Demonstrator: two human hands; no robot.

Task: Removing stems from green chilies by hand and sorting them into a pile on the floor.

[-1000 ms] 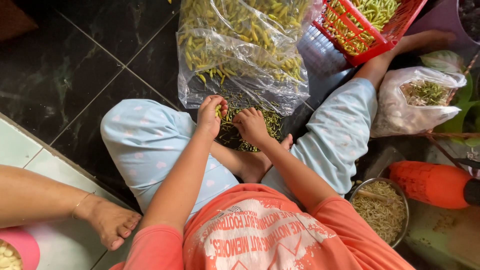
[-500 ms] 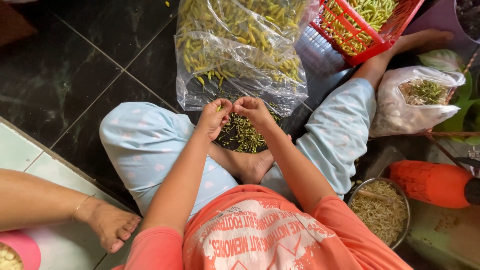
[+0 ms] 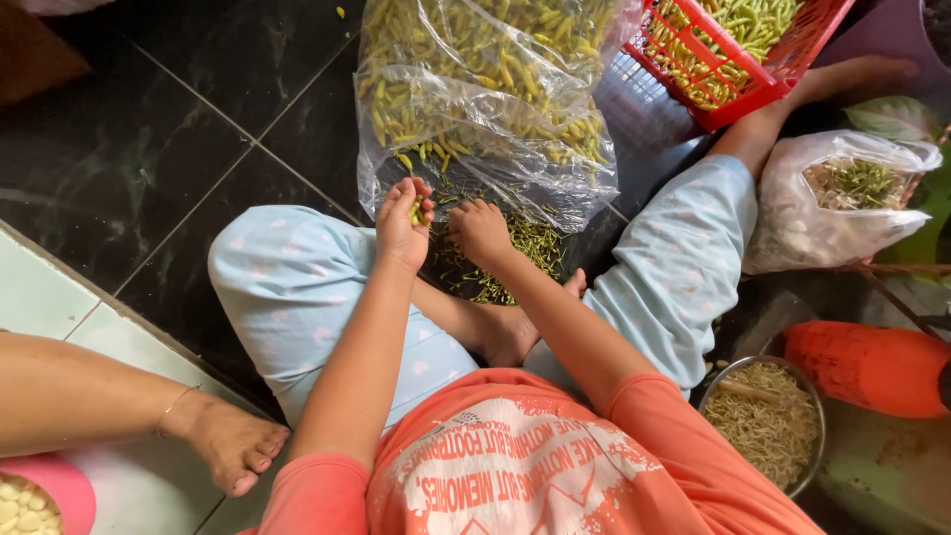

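Nearest, at six o'clock, sits the person's orange printed shirt point(image 3: 515, 476), with both bare forearms reaching up toward twelve. Beside it at four o'clock a round metal bowl point(image 3: 768, 426) holds pale shredded bits, and just past that at three o'clock lies an orange plastic object point(image 3: 872, 367). At eight o'clock another person's bare foot point(image 3: 223, 441) with a thin anklet rests on the pale floor tiles, and a pink bowl point(image 3: 64, 490) of pale pieces shows at the bottom-left corner. Pale blue dotted trousers point(image 3: 287, 287) cover the crossed legs in the middle. Further up, the left hand point(image 3: 404, 226) is curled, fingertips pinched around a small green chili point(image 3: 416, 211), held just above the floor at eleven o'clock from the knees. The right hand point(image 3: 480, 233) lies just beside it, at its three o'clock, loosely cupped with knuckles up; whether it holds anything I cannot tell. Under and beyond both hands a heap of green stems point(image 3: 515, 248) lies on the dark floor point(image 3: 149, 149). Beyond that, at twelve o'clock, a clear plastic bag point(image 3: 485, 109) full of yellow-green chilies touches the heap's far edge. At two o'clock a red plastic basket point(image 3: 738, 54) holds more chilies, and at three o'clock a second clear bag point(image 3: 842, 198) holds stems.
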